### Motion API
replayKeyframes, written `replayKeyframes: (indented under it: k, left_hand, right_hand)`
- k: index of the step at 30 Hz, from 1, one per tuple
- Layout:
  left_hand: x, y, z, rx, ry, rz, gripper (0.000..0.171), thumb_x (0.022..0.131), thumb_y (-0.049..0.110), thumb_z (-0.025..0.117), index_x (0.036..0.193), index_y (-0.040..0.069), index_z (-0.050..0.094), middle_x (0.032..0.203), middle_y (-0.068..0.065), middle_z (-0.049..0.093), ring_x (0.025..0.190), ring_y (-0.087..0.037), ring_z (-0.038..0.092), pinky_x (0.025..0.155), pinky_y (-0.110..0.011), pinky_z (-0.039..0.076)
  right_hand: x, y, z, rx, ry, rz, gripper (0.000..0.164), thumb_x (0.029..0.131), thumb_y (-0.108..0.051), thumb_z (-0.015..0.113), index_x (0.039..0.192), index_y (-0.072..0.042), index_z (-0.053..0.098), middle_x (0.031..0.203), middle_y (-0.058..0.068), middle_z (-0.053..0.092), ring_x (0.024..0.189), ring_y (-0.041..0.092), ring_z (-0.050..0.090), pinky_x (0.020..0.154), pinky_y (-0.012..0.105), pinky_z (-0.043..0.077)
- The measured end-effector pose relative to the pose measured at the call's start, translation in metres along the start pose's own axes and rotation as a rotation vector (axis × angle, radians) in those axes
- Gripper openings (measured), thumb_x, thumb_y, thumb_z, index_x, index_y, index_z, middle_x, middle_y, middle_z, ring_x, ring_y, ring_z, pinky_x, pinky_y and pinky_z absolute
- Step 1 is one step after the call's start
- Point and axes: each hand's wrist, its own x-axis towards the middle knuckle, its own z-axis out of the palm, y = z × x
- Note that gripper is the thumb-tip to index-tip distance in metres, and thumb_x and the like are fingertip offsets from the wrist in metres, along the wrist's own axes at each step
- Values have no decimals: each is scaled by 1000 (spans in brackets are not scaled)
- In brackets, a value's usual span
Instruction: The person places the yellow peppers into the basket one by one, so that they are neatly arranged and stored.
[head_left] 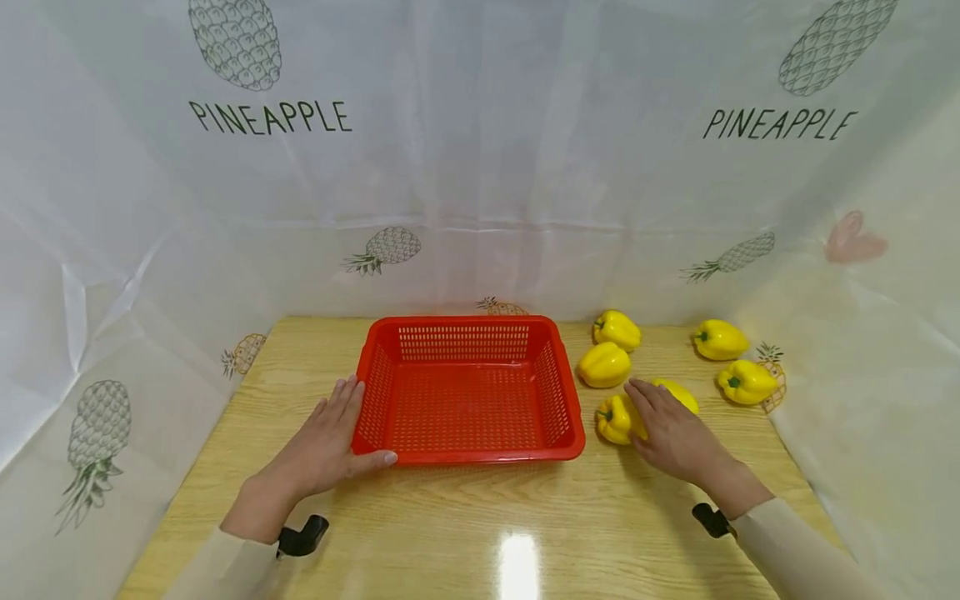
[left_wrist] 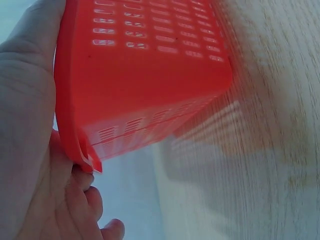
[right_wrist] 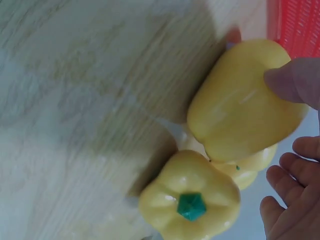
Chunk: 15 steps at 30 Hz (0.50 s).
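left grip [head_left: 318, 446] touches red basket [head_left: 480, 457], right grip [head_left: 672, 435] is at yellow pepper [head_left: 615, 419], both straight-fingered, before sheeting [head_left: 487, 175] reading "pineapple".

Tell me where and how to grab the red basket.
Probably grip the red basket by the rim at its short ends, coming from left and right: it juts outward, so fingers could hook beneath. Yellow peppers sit close on the right.
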Motion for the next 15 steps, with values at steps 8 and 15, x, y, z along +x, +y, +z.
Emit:
replayKeyframes:
  k: [8, 15]
  left_hand:
    - [0, 0, 1, -6, -7, -9, 132, 86, 84, 62, 166, -8, 10, 175, -27, 6, 162, -48, 6, 128, -69, 12]
    - [-1, 1, 3, -6, 2, -4, 132, 86, 83, 62, 166, -8, 11, 175, -28, 7, 162, -49, 6, 128, -69, 13]
  right_hand:
    - [-2, -3, 9, 19, 9, 8, 75, 91, -23, 82, 148, 12, 47, 149, 31, 52, 139, 47, 51, 119, 64, 38]
    - [-1, -6, 14, -9, 98, -41, 74, 88, -26, 87, 143, 11, 53, 141, 29, 59, 132, 45, 57, 117, 62, 42]
